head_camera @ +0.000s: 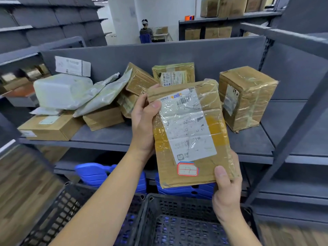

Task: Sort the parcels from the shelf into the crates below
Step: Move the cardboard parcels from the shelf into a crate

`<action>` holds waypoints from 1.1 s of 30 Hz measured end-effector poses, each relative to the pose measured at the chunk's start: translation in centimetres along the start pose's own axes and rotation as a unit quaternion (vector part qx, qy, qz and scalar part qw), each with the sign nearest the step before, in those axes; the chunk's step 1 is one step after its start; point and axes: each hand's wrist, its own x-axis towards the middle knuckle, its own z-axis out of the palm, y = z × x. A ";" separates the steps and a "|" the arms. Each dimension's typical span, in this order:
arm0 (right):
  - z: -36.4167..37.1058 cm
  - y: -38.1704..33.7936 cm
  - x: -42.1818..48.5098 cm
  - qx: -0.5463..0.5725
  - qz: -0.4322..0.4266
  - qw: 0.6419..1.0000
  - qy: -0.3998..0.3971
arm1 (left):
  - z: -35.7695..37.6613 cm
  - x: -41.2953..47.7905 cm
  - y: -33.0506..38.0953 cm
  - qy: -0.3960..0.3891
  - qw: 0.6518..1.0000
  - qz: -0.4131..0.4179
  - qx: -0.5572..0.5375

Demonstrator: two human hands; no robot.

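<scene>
I hold a flat brown cardboard parcel (pixel 209 107) upright in front of the shelf, its white EMS label and a small red-framed sticker facing me. My left hand (pixel 143 121) grips its upper left edge, thumb on the label. My right hand (pixel 226 190) grips its lower right corner, thumb on the front. Several more parcels lie on the grey shelf (pixel 106 137): a taped box (pixel 246 98) at the right, brown boxes (pixel 140 80) behind, grey poly bags (pixel 104 93) and a white package (pixel 60 89) at the left. Two black perforated crates (pixel 177 221) (pixel 58 215) stand below.
Blue plastic items (pixel 95 173) sit on the lower shelf level behind the crates. A grey upright (pixel 291 139) slants along the right side. Far behind, a person (pixel 146 31) sits near more shelving with cardboard boxes (pixel 218 31).
</scene>
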 end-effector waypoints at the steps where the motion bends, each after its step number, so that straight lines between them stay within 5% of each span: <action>1: 0.0 0.1 -0.1 0.000 0.022 1.000 -0.003 | -0.1 -0.1 0.3 -0.003 1.000 0.004 0.007; 5: 0.4 0.0 -0.6 0.000 0.090 0.996 -0.012 | -0.6 -0.2 0.5 -0.026 0.999 0.017 0.037; 12: 1.3 -0.4 -1.4 -0.014 0.085 0.996 -0.023 | -0.8 -0.1 1.5 -0.046 0.996 0.022 0.067; 16: 2.9 -1.0 -1.2 0.091 0.146 0.982 0.076 | -1.2 0.1 2.0 -0.032 0.997 0.022 0.067; 18: 2.9 -1.2 -0.7 0.233 0.307 0.914 0.128 | -1.8 0.3 2.0 -0.041 0.997 0.008 0.067; 21: 3.1 -1.4 -0.6 0.424 0.483 0.765 0.036 | -2.8 0.2 1.9 -0.062 0.993 0.015 0.098; 24: 3.2 -0.4 -1.1 0.474 0.494 0.727 0.051 | -3.2 0.1 1.8 -0.082 0.986 0.038 0.139; 29: 3.6 1.5 -1.9 0.449 0.517 0.728 -0.005 | -3.4 -0.1 2.3 -0.088 0.982 0.033 0.164; 33: 4.5 1.2 -1.4 0.392 0.444 0.805 0.044 | -3.6 -0.4 2.7 -0.079 0.969 0.001 0.233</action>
